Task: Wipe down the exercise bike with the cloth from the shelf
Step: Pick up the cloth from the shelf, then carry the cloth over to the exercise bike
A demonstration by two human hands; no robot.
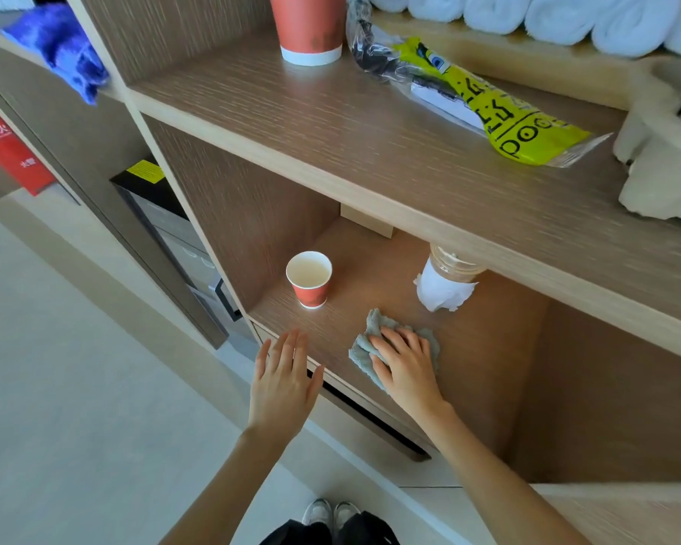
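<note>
A grey-blue cloth (364, 340) lies crumpled on the lower wooden shelf (480, 348), near its front edge. My right hand (403, 363) rests on top of the cloth, fingers curled into its folds and gripping it. My left hand (282, 375) hovers open over the shelf's front left corner, fingers spread, holding nothing. The exercise bike is not in view.
A small red paper cup (309, 279) stands upright at the shelf's left. A clear bottle with a white label (445, 285) stands behind the cloth. The upper shelf holds a large red cup (310, 29), a yellow plastic package (500, 108), rolled white towels (567, 17) and a beige cloth (653, 163).
</note>
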